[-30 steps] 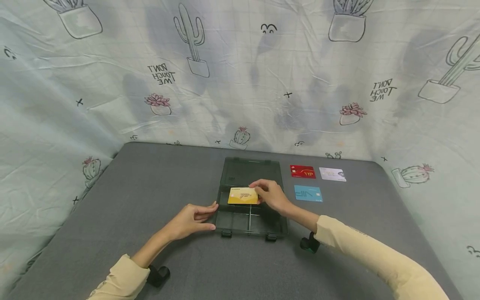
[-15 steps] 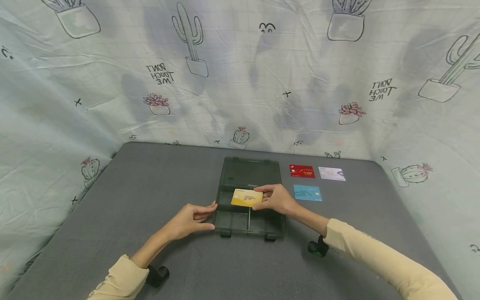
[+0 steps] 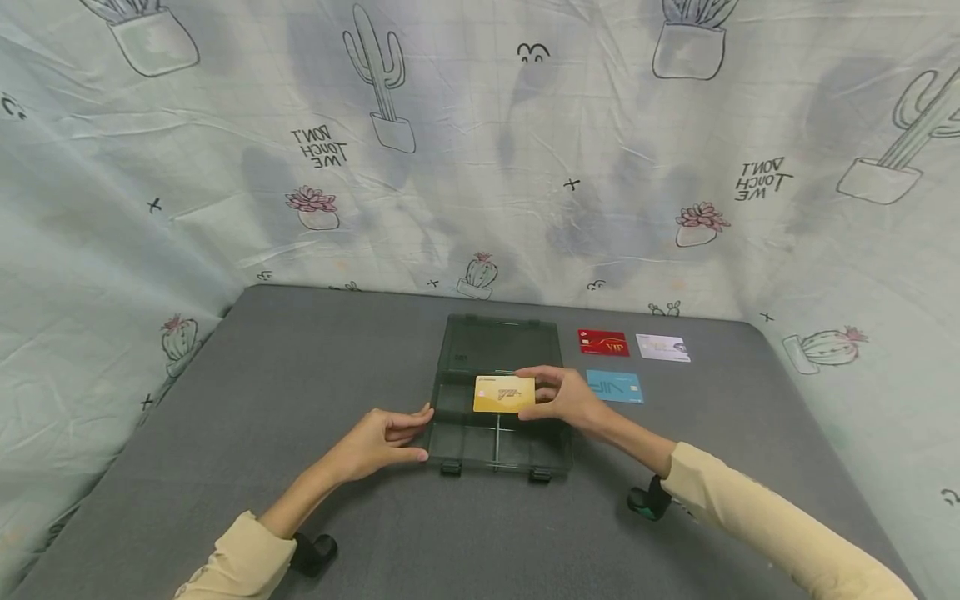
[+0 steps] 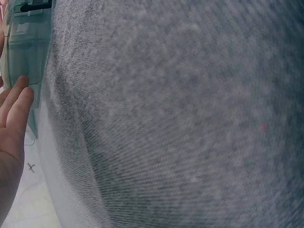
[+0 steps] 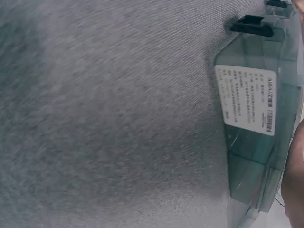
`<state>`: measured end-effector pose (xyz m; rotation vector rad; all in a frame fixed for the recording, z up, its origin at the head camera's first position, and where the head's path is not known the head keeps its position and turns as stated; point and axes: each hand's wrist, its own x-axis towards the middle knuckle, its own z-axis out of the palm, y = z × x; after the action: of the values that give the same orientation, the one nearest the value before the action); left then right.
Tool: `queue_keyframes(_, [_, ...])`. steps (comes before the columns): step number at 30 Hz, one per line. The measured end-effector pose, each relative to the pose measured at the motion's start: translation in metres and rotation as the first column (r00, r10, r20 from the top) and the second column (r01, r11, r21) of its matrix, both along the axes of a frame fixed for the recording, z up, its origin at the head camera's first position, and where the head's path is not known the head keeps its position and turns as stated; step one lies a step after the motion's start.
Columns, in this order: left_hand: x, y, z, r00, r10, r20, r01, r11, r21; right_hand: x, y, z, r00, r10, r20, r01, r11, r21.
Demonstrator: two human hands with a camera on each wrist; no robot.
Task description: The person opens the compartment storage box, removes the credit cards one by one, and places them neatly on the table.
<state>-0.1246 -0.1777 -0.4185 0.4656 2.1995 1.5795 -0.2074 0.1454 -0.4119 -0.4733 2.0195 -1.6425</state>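
In the head view my right hand (image 3: 566,396) pinches a yellow card (image 3: 495,395) by its right end. The card is face up over a dark translucent plastic box (image 3: 442,442) with compartments; whether it touches the box cannot be told. The box's lid (image 3: 498,343) lies back, away from me. My left hand (image 3: 372,446) touches the box's left side with fingers and thumb extended. In the left wrist view, fingers of the left hand (image 4: 16,111) lie along the box (image 4: 28,52). The right wrist view shows a white label (image 5: 247,99) on the box's side.
Right of the box, a red VIP card (image 3: 603,342), a pale card (image 3: 663,347) and a blue card (image 3: 615,386) lie on the grey table (image 3: 330,342). Two black latches stick out at the box's front. A cactus-print curtain (image 3: 450,200) stands behind the table.
My right hand has moved rightward with the yellow card, from over the box's left part toward its middle. Its fingers have shifted on the card. The left hand stays at the box's side.
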Motion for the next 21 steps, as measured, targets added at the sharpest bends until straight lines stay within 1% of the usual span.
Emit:
queue_keyframes(5, [0.000, 0.000, -0.001, 1.000, -0.002, 0.004, 0.002, 1.000, 0.007, 0.001, 0.005, -0.001, 0.999, 0.040, -0.028, -0.040, 0.999, 0.000])
queue_keyframes(9, [-0.001, 0.000, -0.003, 1.000, -0.004, 0.003, 0.004, 1.000, 0.010, 0.002, 0.008, -0.003, 0.999, 0.012, -0.040, -0.012, 1.000, 0.007])
queue_keyframes(13, [-0.002, 0.000, -0.003, 1.000, -0.008, -0.005, 0.008, 1.000, 0.007, 0.001, 0.013, -0.003, 1.000, -0.006, -0.024, 0.006, 1.000, 0.007])
queue_keyframes(15, [-0.002, 0.001, -0.002, 1.000, -0.010, -0.006, 0.010, 1.000, 0.008, 0.000, 0.017, -0.003, 1.000, 0.017, -0.011, -0.017, 1.000, -0.010])
queue_keyframes(21, [-0.002, 0.001, 0.000, 1.000, -0.005, 0.002, 0.005, 1.000, 0.021, -0.003, 0.027, -0.002, 0.993, 0.118, -0.009, -0.118, 0.990, -0.075])
